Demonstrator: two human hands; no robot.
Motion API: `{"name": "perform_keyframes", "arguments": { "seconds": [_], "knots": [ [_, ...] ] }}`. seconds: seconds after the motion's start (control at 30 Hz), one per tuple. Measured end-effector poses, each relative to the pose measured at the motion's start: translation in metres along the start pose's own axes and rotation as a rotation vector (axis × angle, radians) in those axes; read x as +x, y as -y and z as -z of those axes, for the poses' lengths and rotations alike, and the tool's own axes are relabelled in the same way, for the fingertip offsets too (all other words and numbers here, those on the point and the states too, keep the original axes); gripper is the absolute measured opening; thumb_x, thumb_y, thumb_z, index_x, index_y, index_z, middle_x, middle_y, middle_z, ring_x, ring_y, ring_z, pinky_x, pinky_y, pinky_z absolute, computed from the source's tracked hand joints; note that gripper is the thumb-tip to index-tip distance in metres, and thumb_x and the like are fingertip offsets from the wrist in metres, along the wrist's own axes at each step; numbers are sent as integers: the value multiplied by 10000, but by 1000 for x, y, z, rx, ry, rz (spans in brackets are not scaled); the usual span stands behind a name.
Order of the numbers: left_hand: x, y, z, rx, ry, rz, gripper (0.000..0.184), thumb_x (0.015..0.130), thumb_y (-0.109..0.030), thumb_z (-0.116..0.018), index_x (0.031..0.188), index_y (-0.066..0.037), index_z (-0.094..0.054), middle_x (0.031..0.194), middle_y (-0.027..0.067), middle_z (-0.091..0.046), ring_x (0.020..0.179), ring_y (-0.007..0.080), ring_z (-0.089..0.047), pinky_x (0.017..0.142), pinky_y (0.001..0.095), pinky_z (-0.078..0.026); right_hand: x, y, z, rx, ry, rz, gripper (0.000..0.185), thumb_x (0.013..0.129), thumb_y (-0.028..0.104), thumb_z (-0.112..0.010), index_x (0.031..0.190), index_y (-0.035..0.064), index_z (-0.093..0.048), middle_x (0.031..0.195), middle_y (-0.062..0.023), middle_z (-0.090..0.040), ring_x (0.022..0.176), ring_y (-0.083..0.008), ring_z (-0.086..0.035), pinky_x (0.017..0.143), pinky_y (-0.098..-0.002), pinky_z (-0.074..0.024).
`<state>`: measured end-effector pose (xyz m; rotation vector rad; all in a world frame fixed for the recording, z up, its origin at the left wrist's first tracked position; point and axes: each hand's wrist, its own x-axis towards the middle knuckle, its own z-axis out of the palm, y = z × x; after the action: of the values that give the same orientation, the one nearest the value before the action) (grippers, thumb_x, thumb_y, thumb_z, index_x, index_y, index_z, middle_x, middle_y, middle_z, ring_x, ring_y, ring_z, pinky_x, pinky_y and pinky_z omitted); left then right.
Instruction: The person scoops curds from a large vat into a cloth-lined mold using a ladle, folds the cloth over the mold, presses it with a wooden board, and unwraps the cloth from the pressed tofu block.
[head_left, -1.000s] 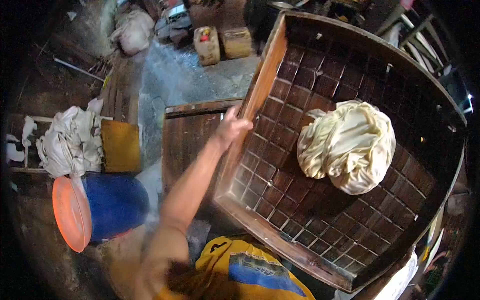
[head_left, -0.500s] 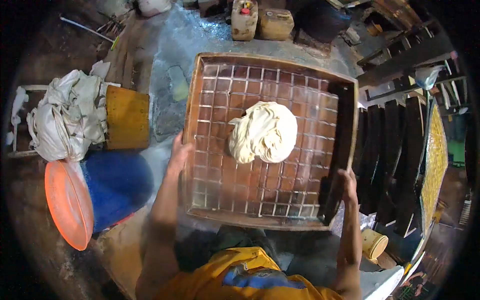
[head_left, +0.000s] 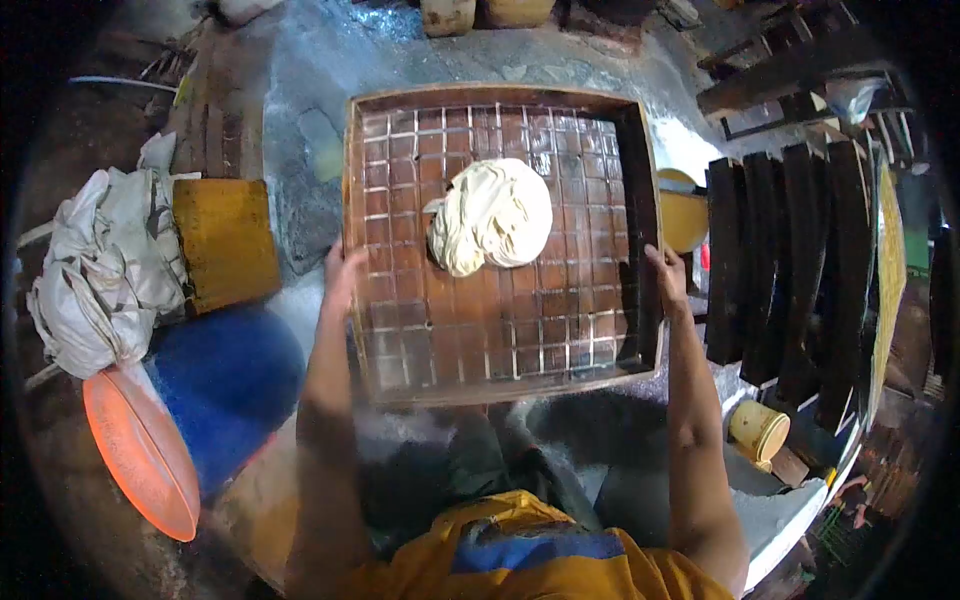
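The fingers of the left hand (head_left: 343, 278) are clamped on one side wall of a brown wooden tray (head_left: 500, 96), and those of the right hand (head_left: 670, 280) clamp the opposite wall; some fingers are hidden behind the wood. Pale lines cross the tray's floor in a grid. On it, between the two sets of fingers but closer to the left, sits a cream-coloured folded bundle (head_left: 492, 218), touching neither hand.

Left of the left fingers are an orange-yellow panel (head_left: 225, 243) and, farther out, a heap of white cloth (head_left: 105, 270); nearer the body is a blue drum (head_left: 225, 370) with an orange end (head_left: 143, 455). Dark upright boards (head_left: 765, 270) stand right of the right fingers. Below both hands, the blue print (head_left: 540, 550) on the yellow shirt (head_left: 660, 572) is too blurred to read.
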<state>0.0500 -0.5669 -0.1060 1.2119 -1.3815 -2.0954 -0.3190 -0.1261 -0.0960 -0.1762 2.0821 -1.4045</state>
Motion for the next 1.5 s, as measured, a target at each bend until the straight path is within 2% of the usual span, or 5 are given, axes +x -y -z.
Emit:
{"name": "perform_keyframes", "arguments": {
  "seconds": [0.17,0.37,0.4,0.83,1.5],
  "knots": [
    [-42,27,33,-56,-91,173,839,834,-256,-658,1468,-29,-158,1348,115,-446,1155,235,-499,988,355,-396,-50,-3,15,14,-9,63,541,905,308,-609,1312,-23,-476,1209,-73,-570,1103,-156,-516,959,-287,-382],
    [-187,90,72,52,245,450,678,814,-286,-662,1385,-76,-363,1273,90,-505,1141,236,-495,940,390,-411,-174,-76,30,242,63,-403,404,851,307,-641,1163,69,-548,1026,-23,-588,977,-144,-533,850,-344,-436],
    [-187,112,92,-3,56,549,592,792,-260,-681,1294,-41,-458,1198,82,-560,1109,224,-521,932,383,-407,-170,-101,30,335,78,-407,415,842,322,-643,1164,81,-543,1020,-29,-582,952,-157,-533,836,-352,-437],
    [-171,111,69,-185,-61,336,277,753,-201,-642,998,-103,-555,959,57,-611,871,208,-593,718,358,-462,-149,-106,8,416,-42,-413,297,817,330,-551,983,84,-540,890,-56,-555,853,-206,-550,743,-381,-457],
    [-173,109,69,-358,97,151,216,818,-61,-565,1012,17,-619,1028,115,-650,956,229,-620,894,394,-448,-140,-125,11,653,-142,-347,272,754,125,-582,993,-6,-563,874,-82,-585,782,-213,-581,768,-339,-485]
  ]
}}
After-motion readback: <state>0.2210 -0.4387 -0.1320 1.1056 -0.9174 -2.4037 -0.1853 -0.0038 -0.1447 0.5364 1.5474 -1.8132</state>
